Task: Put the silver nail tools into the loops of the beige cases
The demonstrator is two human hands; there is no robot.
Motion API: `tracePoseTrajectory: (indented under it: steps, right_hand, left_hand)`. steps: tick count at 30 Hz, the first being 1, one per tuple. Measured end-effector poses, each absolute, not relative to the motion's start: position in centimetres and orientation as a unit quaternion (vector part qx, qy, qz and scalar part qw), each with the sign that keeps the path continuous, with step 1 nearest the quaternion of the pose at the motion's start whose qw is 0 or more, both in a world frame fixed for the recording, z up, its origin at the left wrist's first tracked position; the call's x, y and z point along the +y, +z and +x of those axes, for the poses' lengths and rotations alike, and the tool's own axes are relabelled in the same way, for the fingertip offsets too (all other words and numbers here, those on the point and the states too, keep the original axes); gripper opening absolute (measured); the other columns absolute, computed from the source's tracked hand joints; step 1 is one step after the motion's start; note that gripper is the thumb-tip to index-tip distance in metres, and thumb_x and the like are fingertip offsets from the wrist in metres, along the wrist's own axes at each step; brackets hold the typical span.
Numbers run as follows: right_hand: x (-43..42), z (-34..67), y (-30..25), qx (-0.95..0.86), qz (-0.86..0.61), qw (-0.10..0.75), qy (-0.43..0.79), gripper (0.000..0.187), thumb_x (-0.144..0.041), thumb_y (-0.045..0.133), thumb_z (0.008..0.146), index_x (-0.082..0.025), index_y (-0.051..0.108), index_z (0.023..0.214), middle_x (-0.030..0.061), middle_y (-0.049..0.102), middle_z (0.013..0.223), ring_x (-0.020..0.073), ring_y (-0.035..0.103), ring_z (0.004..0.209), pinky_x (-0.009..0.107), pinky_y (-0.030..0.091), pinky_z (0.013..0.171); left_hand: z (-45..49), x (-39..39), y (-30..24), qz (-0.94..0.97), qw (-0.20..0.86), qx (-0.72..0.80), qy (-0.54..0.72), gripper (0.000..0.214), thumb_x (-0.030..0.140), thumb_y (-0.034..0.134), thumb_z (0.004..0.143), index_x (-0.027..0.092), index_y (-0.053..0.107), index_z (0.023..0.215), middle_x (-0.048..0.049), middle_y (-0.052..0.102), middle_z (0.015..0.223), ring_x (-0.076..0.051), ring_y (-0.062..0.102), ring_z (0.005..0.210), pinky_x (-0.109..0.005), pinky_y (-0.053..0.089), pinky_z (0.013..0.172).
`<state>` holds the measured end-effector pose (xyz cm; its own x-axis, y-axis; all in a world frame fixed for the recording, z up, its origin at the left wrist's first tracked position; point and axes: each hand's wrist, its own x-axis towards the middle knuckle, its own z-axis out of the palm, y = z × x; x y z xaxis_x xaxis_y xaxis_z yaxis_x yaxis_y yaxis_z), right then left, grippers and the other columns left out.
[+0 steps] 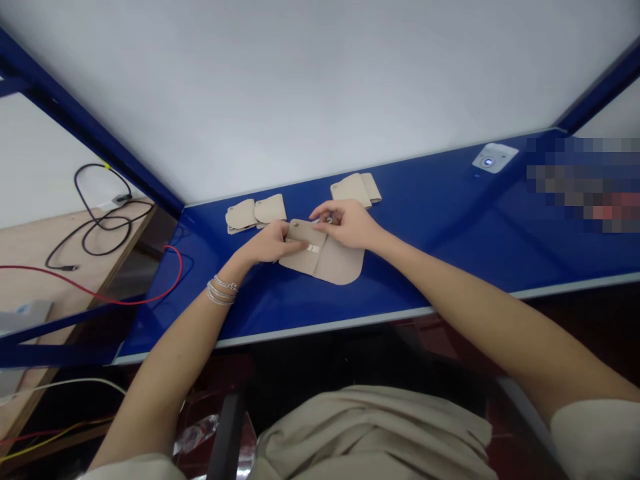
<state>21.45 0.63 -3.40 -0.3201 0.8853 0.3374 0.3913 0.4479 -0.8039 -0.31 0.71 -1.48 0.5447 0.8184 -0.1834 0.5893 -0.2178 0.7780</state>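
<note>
A beige pouch point(343, 261) lies opened out on the blue table, its rounded flap spread toward the right. A small round snap shows near its top left edge, and a small white label is on its inner panel. Holding the pouch's left side is my left hand point(265, 244), with the thumb laid over the panel near the label. My right hand point(354, 224) pinches the upper edge near the fold; a ring is on one finger. Part of the pouch's edge is hidden under my fingers.
Folded beige pouches point(270, 208) sit behind my left hand, and another stack point(356, 189) lies beyond my right. A white device point(495, 159) with a lit round button stands at the back right. Black cable point(103, 220) and red cable point(173, 283) run at the left.
</note>
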Motion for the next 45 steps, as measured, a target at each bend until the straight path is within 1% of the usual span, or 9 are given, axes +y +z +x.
tracePoseTrajectory:
  steps: [10,16,18,22,25,29,36,42,45]
  right_hand:
    - [0.68,21.44,-3.5,-0.754,-0.418,0.397,0.314,0.026,-0.029,0.069,0.077,-0.013,0.074,0.097,0.0028,0.066,0.075,0.009,0.045,0.057,0.027,0.035,0.057]
    - [0.73,21.44,-3.56,-0.757,-0.415,0.397,0.313,0.026,-0.031,0.069,0.077,-0.013,0.074,0.096,0.0028,0.066,0.076,0.0089,0.045,0.056,0.027,0.035,0.058]
    - [0.71,21.44,-3.53,-0.757,-0.416,0.394,0.314,0.027,-0.031,0.069,0.077,-0.014,0.074,0.097,0.0028,0.066,0.076,0.0089,0.045,0.056,0.027,0.035,0.058]
    - [0.67,21.48,-3.47,-0.757,-0.418,0.397,0.307,0.026,-0.031,0.069,0.077,-0.013,0.074,0.096,0.0027,0.066,0.075,0.0092,0.045,0.057,0.027,0.035,0.058]
    - [0.7,21.51,-3.48,-0.758,-0.416,0.398,0.306,0.026,-0.03,0.069,0.077,-0.013,0.074,0.096,0.0026,0.066,0.075,0.0093,0.045,0.057,0.027,0.035,0.058]
    - [0.75,21.51,-3.5,-0.759,-0.418,0.395,0.306,0.026,-0.031,0.069,0.077,-0.014,0.074,0.096,0.003,0.067,0.076,0.0096,0.045,0.058,0.027,0.035,0.058]
    - [0.6,21.44,-3.37,-0.759,-0.419,0.391,0.309,0.025,-0.03,0.068,0.077,-0.014,0.073,0.096,0.003,0.067,0.077,0.0094,0.046,0.057,0.027,0.035,0.058]
    - [0.64,21.42,-3.5,-0.759,-0.415,0.397,0.307,0.025,-0.029,0.068,0.077,-0.014,0.074,0.097,0.0031,0.068,0.077,0.0094,0.046,0.058,0.026,0.035,0.058]
    - [0.62,21.47,-3.49,-0.759,-0.415,0.395,0.308,0.026,-0.03,0.069,0.077,-0.015,0.074,0.097,0.003,0.068,0.077,0.0093,0.046,0.057,0.027,0.035,0.057]
  left_hand:
    - [-0.24,0.73,-1.31,0.771,0.426,0.457,0.127,0.029,0.039,0.072,0.076,0.013,0.061,0.078,0.0049,0.049,0.049,-0.008,0.043,0.038,-0.019,0.031,0.036]
    - [-0.08,0.73,-1.13,0.784,0.412,0.444,0.135,0.027,0.037,0.071,0.075,0.012,0.06,0.074,0.0047,0.049,0.051,-0.006,0.041,0.043,-0.018,0.031,0.04]
    - [-0.1,0.74,-1.14,0.788,0.41,0.438,0.139,0.027,0.036,0.071,0.074,0.012,0.06,0.074,0.0038,0.051,0.054,-0.007,0.042,0.046,-0.018,0.033,0.043]
    - [-0.29,0.83,-1.45,0.787,0.404,0.447,0.131,0.033,0.043,0.072,0.075,0.012,0.062,0.077,0.0032,0.052,0.056,-0.008,0.043,0.046,-0.019,0.031,0.042]
    - [-0.34,0.85,-1.6,0.79,0.387,0.457,0.13,0.04,0.049,0.075,0.072,0.012,0.063,0.078,0.0031,0.051,0.054,-0.008,0.043,0.046,-0.019,0.029,0.041]
    - [-0.14,0.67,-1.41,0.785,0.391,0.462,0.133,0.043,0.052,0.078,0.069,0.012,0.064,0.079,0.0022,0.054,0.058,-0.008,0.045,0.049,-0.019,0.031,0.042]
    - [-0.28,0.76,-1.44,0.782,0.407,0.452,0.136,0.04,0.049,0.078,0.07,0.012,0.064,0.077,0.0021,0.054,0.056,-0.008,0.044,0.048,-0.02,0.033,0.043]
    - [-0.59,0.99,-1.44,0.784,0.44,0.419,0.129,0.039,0.047,0.076,0.072,0.012,0.065,0.087,0.0019,0.057,0.062,-0.009,0.046,0.051,-0.019,0.035,0.045]
    - [-0.63,1.07,-1.42,0.779,0.459,0.408,0.127,0.034,0.043,0.075,0.073,0.012,0.064,0.082,0.0018,0.056,0.06,-0.009,0.046,0.05,-0.02,0.036,0.045]
